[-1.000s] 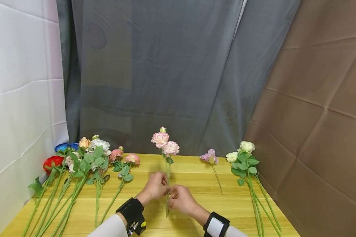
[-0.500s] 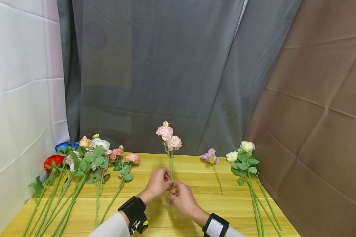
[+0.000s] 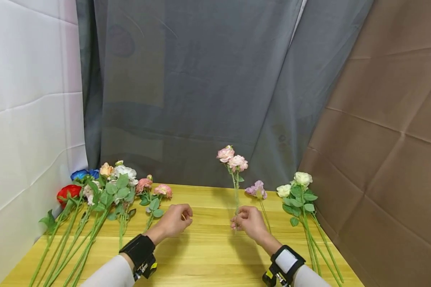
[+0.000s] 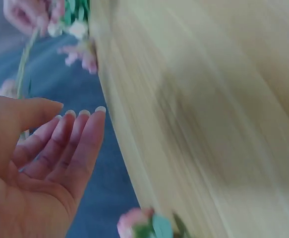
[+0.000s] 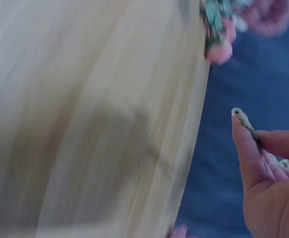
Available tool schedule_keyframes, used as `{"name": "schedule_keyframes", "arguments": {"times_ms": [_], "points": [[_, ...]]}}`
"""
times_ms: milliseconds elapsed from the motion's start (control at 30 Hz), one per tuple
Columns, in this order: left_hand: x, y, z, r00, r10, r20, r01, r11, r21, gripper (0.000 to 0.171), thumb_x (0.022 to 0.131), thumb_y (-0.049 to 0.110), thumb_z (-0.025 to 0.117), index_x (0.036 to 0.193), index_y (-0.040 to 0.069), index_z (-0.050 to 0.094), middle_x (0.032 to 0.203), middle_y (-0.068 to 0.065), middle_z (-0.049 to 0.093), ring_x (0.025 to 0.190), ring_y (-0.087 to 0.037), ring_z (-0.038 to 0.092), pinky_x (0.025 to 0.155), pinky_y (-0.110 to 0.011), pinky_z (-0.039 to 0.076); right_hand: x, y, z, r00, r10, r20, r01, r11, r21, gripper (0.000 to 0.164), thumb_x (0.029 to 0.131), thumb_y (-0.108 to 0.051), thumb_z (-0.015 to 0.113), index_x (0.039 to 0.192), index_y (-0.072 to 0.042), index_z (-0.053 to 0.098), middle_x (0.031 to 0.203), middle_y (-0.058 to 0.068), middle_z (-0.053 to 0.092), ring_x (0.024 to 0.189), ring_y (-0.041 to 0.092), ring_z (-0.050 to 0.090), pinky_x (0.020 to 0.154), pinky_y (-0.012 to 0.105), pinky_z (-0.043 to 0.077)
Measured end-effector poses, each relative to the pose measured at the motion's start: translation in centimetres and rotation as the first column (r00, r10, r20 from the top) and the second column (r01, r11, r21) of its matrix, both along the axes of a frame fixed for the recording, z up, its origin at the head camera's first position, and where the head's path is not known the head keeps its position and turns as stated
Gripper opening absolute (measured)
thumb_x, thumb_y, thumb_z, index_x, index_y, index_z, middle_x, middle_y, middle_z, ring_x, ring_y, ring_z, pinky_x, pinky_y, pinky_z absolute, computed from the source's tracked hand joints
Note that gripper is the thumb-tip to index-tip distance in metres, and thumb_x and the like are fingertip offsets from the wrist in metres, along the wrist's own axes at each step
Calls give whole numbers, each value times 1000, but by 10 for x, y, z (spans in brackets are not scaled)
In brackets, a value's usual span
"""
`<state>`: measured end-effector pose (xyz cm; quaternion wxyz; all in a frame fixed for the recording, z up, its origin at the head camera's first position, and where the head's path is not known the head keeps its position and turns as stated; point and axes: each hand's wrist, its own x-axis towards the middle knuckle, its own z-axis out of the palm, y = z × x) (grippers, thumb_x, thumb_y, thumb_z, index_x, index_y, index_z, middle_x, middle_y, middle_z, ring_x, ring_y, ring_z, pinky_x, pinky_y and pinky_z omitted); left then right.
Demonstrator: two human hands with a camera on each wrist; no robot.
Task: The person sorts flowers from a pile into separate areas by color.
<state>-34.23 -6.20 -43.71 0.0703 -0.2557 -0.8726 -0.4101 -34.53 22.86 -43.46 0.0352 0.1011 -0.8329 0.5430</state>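
Note:
Upright in my right hand (image 3: pixel 250 221) is a pale pink flower (image 3: pixel 238 162) with two ruffled blooms and a small bud. Thumb and fingertips pinch its thin green stems low down. The right wrist view has the cut end of a stem (image 5: pixel 246 122) poking out past the fingertips. My left hand (image 3: pixel 173 221) is over the table's left-middle, well apart from the flower, with fingers loosely bent. Nothing lies between the thumb and fingers in the left wrist view. Just right of the held flower, a single lilac flower (image 3: pixel 257 190) lies on the table.
The wooden table (image 3: pixel 201 255) bears several flowers at left: a red rose (image 3: pixel 69 193), blue blooms (image 3: pixel 80 174), a white one (image 3: pixel 125 172) and coral-pink ones (image 3: pixel 163 190). White roses (image 3: pixel 303 179) lie at right. A grey curtain (image 3: pixel 201 79) hangs behind.
Both hands were together on the stems; the left has let go and moved left. The right hand has carried the pink flower to the right.

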Motion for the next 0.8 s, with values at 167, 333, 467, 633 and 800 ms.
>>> {"name": "schedule_keyframes", "arguments": {"times_ms": [167,333,467,633,800], "points": [[-4,-38,0,996,85,1,-85,996,-19,6,87,-3,68,91,1,66,78,-2,61,68,-12,53,62,-29,45,-8,41,-1,997,-79,23,79,997,23,23,97,7,56,118,16,59,98,30,73,79,35,76,69,40,63],[-10,-74,-6,983,177,43,-175,983,-52,6,87,-3,67,93,0,65,78,-3,59,69,-15,53,64,-34,46,-6,78,-8,993,-110,41,108,993,38,24,98,6,55,119,18,58,99,31,72,82,36,75,71,42,63],[-13,-98,-10,970,238,54,-232,968,-94,8,86,-5,64,93,-1,65,79,-4,60,70,-18,54,66,-36,46,-5,102,-13,990,-130,56,128,991,46,19,98,6,55,112,18,58,100,29,73,83,34,75,71,42,62],[-11,-112,-14,965,257,59,-245,956,-159,12,85,-6,64,97,-5,64,83,-8,61,74,-21,56,69,-40,48,-8,120,-18,987,-140,81,136,989,52,15,99,5,55,106,17,60,97,28,73,80,32,75,70,44,62],[-8,-114,-17,955,260,140,-227,949,-217,20,89,-4,65,108,-9,62,89,-11,59,77,-25,54,69,-42,47,-9,136,-30,986,-110,126,101,992,71,17,100,7,51,105,22,58,92,29,72,76,32,74,62,37,60]]}}
